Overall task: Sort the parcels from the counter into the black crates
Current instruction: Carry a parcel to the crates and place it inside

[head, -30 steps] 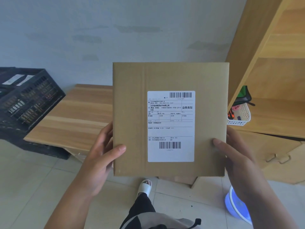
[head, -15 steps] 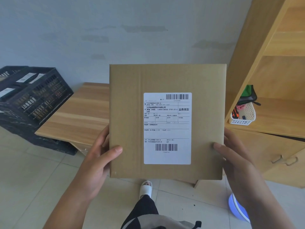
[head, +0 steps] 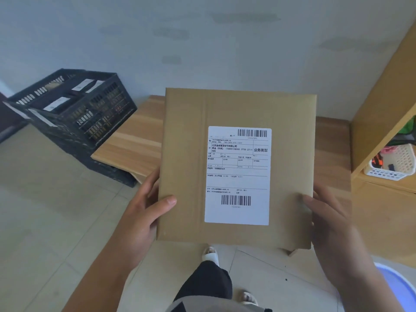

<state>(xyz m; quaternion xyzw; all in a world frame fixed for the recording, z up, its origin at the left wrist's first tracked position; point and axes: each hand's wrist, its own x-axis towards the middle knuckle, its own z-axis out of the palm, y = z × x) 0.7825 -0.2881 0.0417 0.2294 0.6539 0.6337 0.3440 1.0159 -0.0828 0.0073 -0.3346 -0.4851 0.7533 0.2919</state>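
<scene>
From the head camera, you hold one flat cardboard parcel [head: 236, 167] up in front of you, above the near edge of the wooden counter [head: 132, 140], its white shipping label [head: 238, 175] facing you. Your left hand [head: 144, 212] clamps the lower left edge, thumb laid across the front face and fingers curled behind. Your right hand [head: 326, 221] does the same on the lower right edge, thumb on the face, the other fingers hidden behind the card. Both hands are closed on the parcel, not around it.

It looks thin, stiff and light, with a plain matte surface that should not slip, so edge grips like these should serve; pinch too hard mid-panel and it may crease.

The black crates [head: 74, 113] sit at the far left, beside the counter's end, with labelled parcels already lying in them. To your right stands a wooden shelf unit [head: 382, 104] holding a small white basket [head: 398, 165].
</scene>
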